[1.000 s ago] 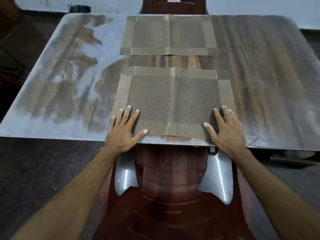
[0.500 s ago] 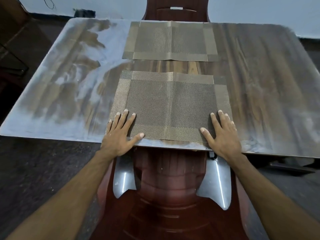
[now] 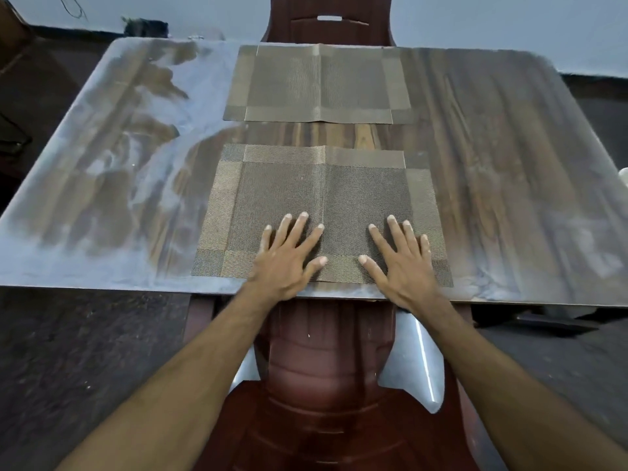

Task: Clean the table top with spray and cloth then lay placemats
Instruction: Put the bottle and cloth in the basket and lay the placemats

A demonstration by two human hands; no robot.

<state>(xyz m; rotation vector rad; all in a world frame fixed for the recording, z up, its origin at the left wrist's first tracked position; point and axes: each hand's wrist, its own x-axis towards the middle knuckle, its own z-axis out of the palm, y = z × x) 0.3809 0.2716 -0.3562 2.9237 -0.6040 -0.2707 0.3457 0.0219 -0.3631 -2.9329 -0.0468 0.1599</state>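
Two woven brown placemats lie flat on the wooden counter (image 3: 492, 171), one behind the other along its middle. The near placemat (image 3: 316, 185) sits just inside the counter's front edge, with lighter bands framing a darker centre and a fold crease running front to back through its middle. The far placemat (image 3: 317, 85) lies beyond it at the counter's back edge, apart from the near one, with a strip of bare wood showing between them. Both hands rest flat on the near placemat's front half. The left hand (image 3: 289, 263) lies just left of the crease, its fingers (image 3: 299, 229) straight and spread, released and grasping nothing, the thumb stretched toward the centre over the front band. The right hand (image 3: 404, 263) lies just right of the crease in the same way, fingers (image 3: 396, 232) straight and fanned, pressing down on the weave rather than grasping it. The two thumbs point toward each other and stay apart. The left part of the counter carries a pale, streaky film with darker wood showing through in patches. A dark red chair (image 3: 326, 385) stands tucked at the near edge beneath the forearms, and another red chair back (image 3: 328, 27) rises behind the far placemat.
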